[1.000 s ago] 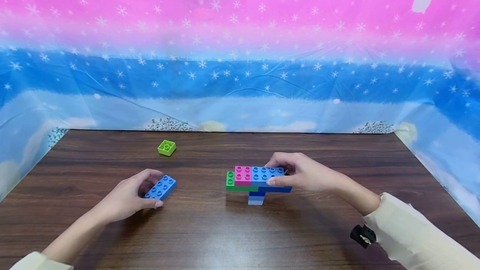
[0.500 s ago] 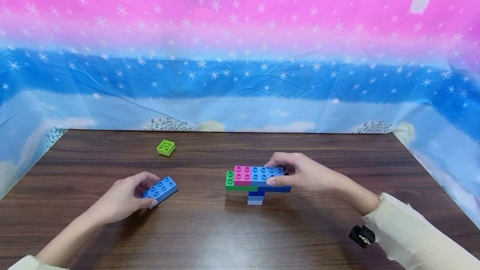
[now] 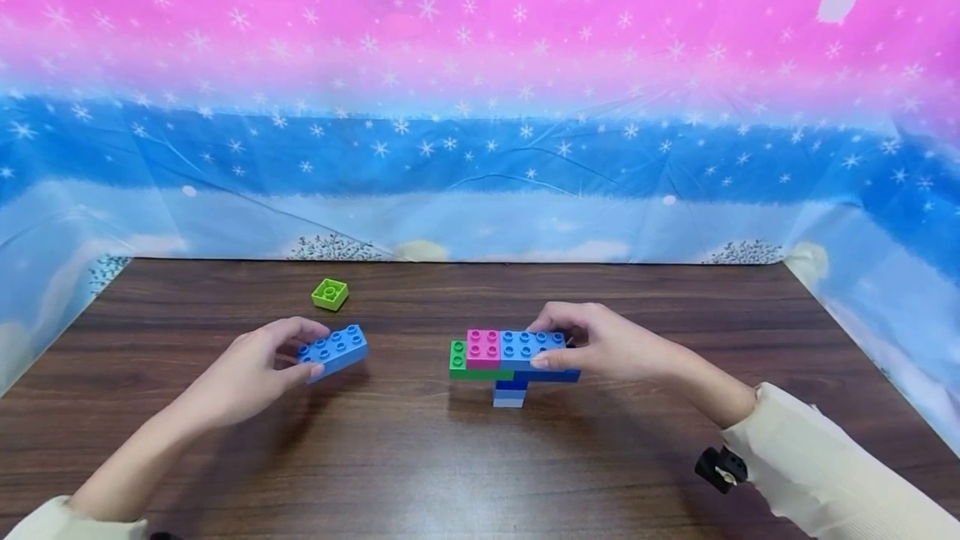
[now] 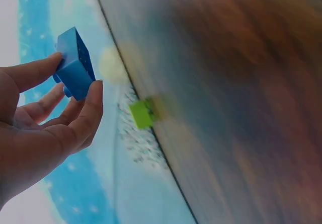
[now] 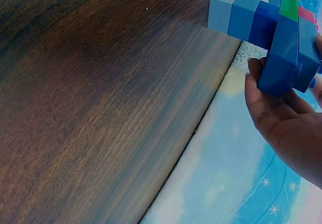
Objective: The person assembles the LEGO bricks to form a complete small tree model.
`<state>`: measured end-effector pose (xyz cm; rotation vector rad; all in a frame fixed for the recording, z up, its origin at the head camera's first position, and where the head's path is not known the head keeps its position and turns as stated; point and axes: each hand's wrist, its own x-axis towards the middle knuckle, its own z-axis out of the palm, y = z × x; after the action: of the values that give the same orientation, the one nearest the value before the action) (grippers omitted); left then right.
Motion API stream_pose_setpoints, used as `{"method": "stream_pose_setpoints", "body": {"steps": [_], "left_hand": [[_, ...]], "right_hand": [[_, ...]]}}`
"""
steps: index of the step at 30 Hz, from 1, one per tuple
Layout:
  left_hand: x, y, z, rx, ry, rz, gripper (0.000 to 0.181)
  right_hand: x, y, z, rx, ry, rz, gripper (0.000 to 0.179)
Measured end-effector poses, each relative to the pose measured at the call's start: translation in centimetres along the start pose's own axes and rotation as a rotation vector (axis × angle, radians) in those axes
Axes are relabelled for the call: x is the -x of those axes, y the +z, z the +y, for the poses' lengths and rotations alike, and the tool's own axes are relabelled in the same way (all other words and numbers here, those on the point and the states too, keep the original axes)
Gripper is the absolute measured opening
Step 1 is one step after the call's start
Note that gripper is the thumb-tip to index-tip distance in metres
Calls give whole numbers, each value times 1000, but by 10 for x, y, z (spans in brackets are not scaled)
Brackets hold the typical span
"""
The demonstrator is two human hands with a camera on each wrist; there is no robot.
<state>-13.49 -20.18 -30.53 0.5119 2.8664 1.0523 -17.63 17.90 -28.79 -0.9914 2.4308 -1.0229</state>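
My left hand [image 3: 251, 373] holds a light blue building brick [image 3: 341, 350] by one end, between thumb and fingers, studs facing up. The left wrist view shows this blue brick [image 4: 76, 65] lifted at my fingertips. On the right, my right hand [image 3: 611, 344] grips the right end of a T-shaped brick build. Its top layer has a pink brick [image 3: 483, 348] beside another light blue brick [image 3: 521, 347]. Below them lie a green brick [image 3: 459, 355] and a darker blue brick [image 5: 282, 58]. A narrow column of blue bricks [image 5: 245, 16] forms the stem.
A lime green brick [image 3: 330, 295] lies upside down on the brown wooden table [image 3: 420, 473], behind my left hand. A pink and blue snowflake cloth [image 3: 480, 148] hangs along the table's back and sides. A black device [image 3: 722, 469] sits by the right sleeve.
My left hand has turned the light blue brick and raised it off the table, moving it away from me and slightly right. The right hand and the brick build have stayed in place.
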Motion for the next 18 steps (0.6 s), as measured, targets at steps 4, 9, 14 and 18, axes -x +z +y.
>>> {"method": "stream_pose_setpoints", "body": {"steps": [4,9,14,18], "left_hand": [[-5,3,17,22,42,4,32],[-13,6,40,72,102,11,31],[-22,10,62,66,189,67,31],[-29,17,79,91,270,85,31]], "right_hand": [[-1,0,0,1,7,0,25],[-1,0,0,5,8,0,25],[-1,0,-1,9,10,3,25],[-1,0,-1,1,14,3,25]]}}
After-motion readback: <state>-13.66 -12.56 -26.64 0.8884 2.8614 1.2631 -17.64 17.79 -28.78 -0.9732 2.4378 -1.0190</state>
